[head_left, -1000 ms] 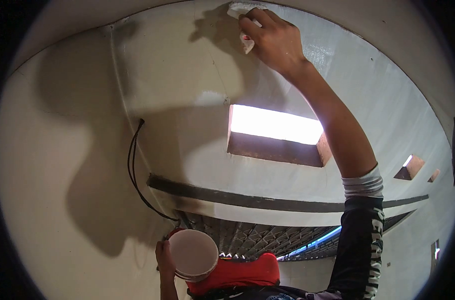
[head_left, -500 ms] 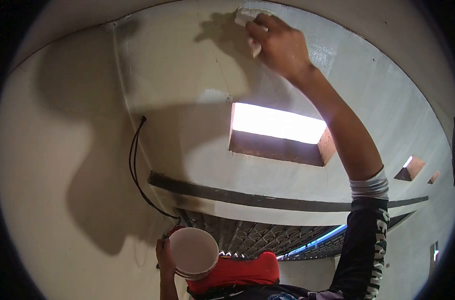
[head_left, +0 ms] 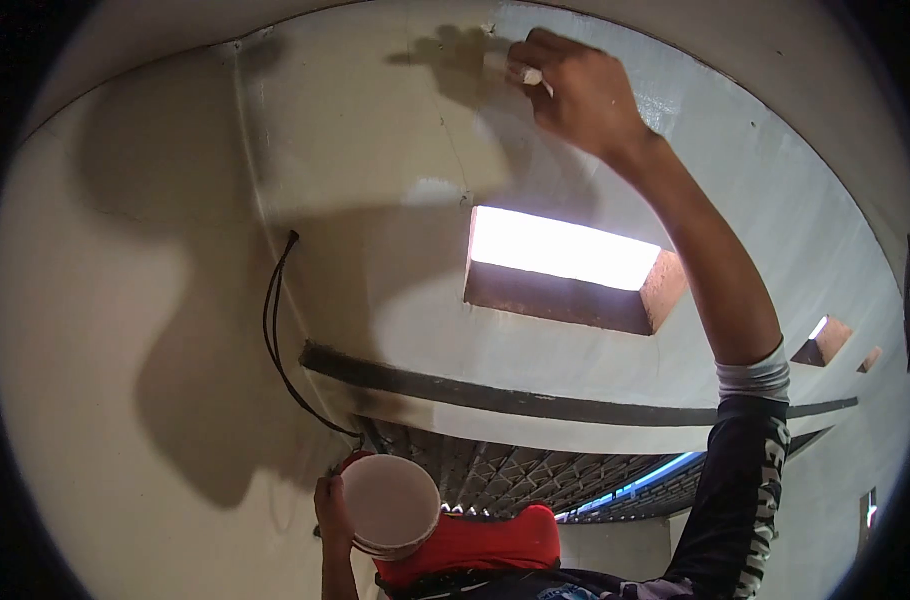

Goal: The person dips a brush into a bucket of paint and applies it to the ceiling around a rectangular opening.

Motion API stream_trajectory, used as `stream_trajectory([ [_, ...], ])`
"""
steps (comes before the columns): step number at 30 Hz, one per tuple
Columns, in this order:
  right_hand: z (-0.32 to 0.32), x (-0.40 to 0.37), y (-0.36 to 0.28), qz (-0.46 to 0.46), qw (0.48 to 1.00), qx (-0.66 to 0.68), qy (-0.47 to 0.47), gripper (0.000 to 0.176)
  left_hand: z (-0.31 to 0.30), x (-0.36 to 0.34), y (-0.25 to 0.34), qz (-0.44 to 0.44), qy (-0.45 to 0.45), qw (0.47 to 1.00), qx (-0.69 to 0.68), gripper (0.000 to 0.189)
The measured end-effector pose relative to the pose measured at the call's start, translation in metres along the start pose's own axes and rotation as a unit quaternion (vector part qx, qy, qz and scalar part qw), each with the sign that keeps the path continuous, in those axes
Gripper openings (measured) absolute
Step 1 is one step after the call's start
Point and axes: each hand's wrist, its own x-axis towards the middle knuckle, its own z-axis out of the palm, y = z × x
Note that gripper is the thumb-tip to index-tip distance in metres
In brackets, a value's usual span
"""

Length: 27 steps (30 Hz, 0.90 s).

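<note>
My right hand (head_left: 585, 95) is raised near the top of the wall (head_left: 375, 130), its fingers closed round a paint brush (head_left: 525, 74) whose pale handle end shows; the bristles are blurred or hidden. Behind the hand, part of the wall has a whiter, wet-looking coat. Low at the left, my left hand (head_left: 332, 510) grips the side of a white bucket (head_left: 390, 503), its mouth turned up towards the camera. What the bucket holds is hard to make out.
A bright rectangular opening (head_left: 565, 250) is in the wall below my right hand. Black cables (head_left: 272, 320) hang at the left. A dark ledge (head_left: 505, 397) runs above a metal lattice (head_left: 535, 475). Smaller openings (head_left: 823, 340) lie at the right.
My right hand has moved slightly right and down with the brush, which now looks tilted differently. My left hand and the bucket are almost unchanged.
</note>
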Motion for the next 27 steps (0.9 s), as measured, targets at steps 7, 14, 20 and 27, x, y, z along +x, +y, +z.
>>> stream_trajectory([
  [7,0.024,-0.026,-0.002,-0.109,0.988,-0.047,0.100,0.030,-0.001,0.001,0.000,-0.013,0.005,1.000,0.008,0.033],
  [14,0.035,-0.088,-0.062,0.008,0.983,0.153,-0.101,0.026,0.000,-0.003,0.015,-0.044,0.000,0.999,-0.018,0.031],
  [20,0.019,-0.046,-0.009,0.012,0.998,0.054,-0.004,0.018,0.000,0.000,0.005,-0.024,0.002,1.000,0.004,0.031],
  [27,-0.011,-0.011,0.021,-0.105,0.982,-0.049,0.148,0.009,0.002,0.000,0.005,-0.027,0.008,0.999,-0.018,0.032],
])
